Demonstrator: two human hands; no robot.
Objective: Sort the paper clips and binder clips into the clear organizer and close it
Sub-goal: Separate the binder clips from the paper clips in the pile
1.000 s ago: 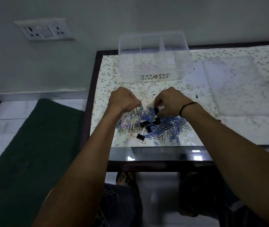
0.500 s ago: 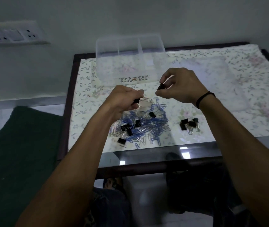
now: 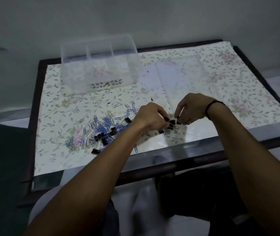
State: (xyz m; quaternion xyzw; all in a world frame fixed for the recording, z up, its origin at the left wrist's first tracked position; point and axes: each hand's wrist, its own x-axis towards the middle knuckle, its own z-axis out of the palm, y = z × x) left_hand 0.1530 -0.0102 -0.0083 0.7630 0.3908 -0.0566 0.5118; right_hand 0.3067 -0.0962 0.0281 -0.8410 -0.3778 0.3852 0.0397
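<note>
A pile of blue and silver paper clips [image 3: 101, 126] mixed with black binder clips [image 3: 104, 141] lies on the floral table top [image 3: 64, 116]. To its right sits a small separate group of binder clips [image 3: 167, 130]. My left hand [image 3: 150, 116] pinches a black binder clip [image 3: 166, 119] just above that group. My right hand [image 3: 191, 108] pinches another black binder clip [image 3: 178, 121] beside it. The clear organizer [image 3: 100, 65] stands open at the back left, its dividers visible. Its clear lid [image 3: 185, 77] lies flat to the right of it.
The table has a dark wooden frame [image 3: 35, 106] and a glass front edge [image 3: 152, 155]. A white wall rises right behind the organizer. A dark green mat [image 3: 3, 159] covers the floor at the left. My knees show below the table's front edge.
Both hands have come down and to the right from above the main pile to the small group of binder clips, each with a black binder clip. The camera view has swung left.
</note>
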